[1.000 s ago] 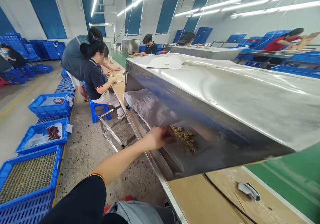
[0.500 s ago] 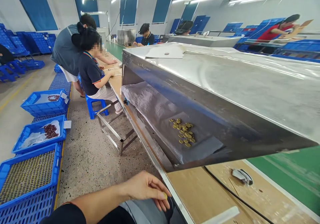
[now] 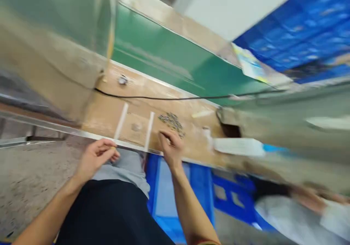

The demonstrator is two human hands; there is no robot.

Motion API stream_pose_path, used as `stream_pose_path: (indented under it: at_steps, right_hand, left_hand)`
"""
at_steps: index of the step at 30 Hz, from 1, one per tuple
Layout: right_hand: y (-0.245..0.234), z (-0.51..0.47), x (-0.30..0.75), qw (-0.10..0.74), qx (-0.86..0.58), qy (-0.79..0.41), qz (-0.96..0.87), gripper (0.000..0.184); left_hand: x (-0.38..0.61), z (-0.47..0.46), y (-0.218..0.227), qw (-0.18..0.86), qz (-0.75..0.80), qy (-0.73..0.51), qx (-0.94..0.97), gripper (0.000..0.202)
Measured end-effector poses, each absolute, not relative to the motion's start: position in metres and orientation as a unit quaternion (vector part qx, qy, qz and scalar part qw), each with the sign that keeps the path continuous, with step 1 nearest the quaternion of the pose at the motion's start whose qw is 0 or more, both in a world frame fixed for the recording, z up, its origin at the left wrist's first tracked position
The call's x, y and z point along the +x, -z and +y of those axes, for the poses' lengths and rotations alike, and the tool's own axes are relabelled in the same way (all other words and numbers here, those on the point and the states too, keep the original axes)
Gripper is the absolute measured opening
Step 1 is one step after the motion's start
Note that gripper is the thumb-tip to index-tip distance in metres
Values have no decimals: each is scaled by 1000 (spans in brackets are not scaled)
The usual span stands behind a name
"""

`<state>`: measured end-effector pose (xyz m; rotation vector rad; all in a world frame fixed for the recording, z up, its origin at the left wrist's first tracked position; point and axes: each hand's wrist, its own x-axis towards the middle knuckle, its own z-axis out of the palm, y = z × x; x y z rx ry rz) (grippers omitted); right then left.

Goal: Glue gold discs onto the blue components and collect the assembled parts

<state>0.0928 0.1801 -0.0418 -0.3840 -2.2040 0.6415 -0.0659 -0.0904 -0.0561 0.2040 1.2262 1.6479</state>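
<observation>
The whole view is smeared by motion. My left hand (image 3: 95,156) hovers at the near edge of the wooden table (image 3: 109,110), fingers curled in a pinch; whatever is in them is too small to name. My right hand (image 3: 171,148) rests on the table edge just below a small pile of dark-gold round pieces (image 3: 172,121), its fingers bent and blurred. Two white strips (image 3: 149,130) lie side by side on the table between my hands.
A black cable (image 3: 164,98) runs across the table in front of a green conveyor belt (image 3: 169,61). A steel housing (image 3: 49,55) stands at left. A blue crate (image 3: 175,190) sits under the table. Another person's sleeve (image 3: 287,208) shows at lower right.
The view has swung right and down, away from the steel housing with the gold pieces. My left hand has come up to the table edge and my right hand has come into view by a pile.
</observation>
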Motion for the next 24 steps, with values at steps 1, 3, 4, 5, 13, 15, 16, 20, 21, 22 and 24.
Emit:
stream_pose_path:
  at_steps: [1,3,4,5,13,15,16,20,21,22,24]
  right_hand:
    - [46,187,109,397,-178,-236,-869,18]
    - [51,190,122,398,-211,-226,-864,9]
    - [52,187,121,396,-219,-232,-861,7]
    - [52,184,117,394,-223,-240,-859,8]
    - [50,170,82,384,-189,-297,-853,19]
    - [52,172,78,379,-178,-294,-859,22]
    - [53,172,76,376,-174,-292,-862,23]
    - [55,173,71,367,-169,-279,-871,23]
    - [55,173,71,364,-171,-274,-874,23]
    - [56,173,71,359,-174,-270,-876,22]
    - [56,172,71,349,-177,-264,-882,22]
  left_hand:
    - [-69,-82,61,489,538,-678,107,36]
    - [-68,-67,66,449,581,-663,144,37]
    - [-66,-61,66,426,600,-658,158,37]
    - [-63,-56,65,406,615,-655,166,37]
    - [-59,-40,78,320,673,-645,172,29]
    - [-58,-42,80,320,669,-648,172,27]
    - [-58,-43,80,319,669,-649,171,26]
    - [-56,-45,79,317,671,-648,174,24]
    - [-56,-45,79,318,671,-646,176,24]
    - [-56,-45,78,319,671,-645,178,23]
    - [-57,-45,78,321,669,-645,180,23]
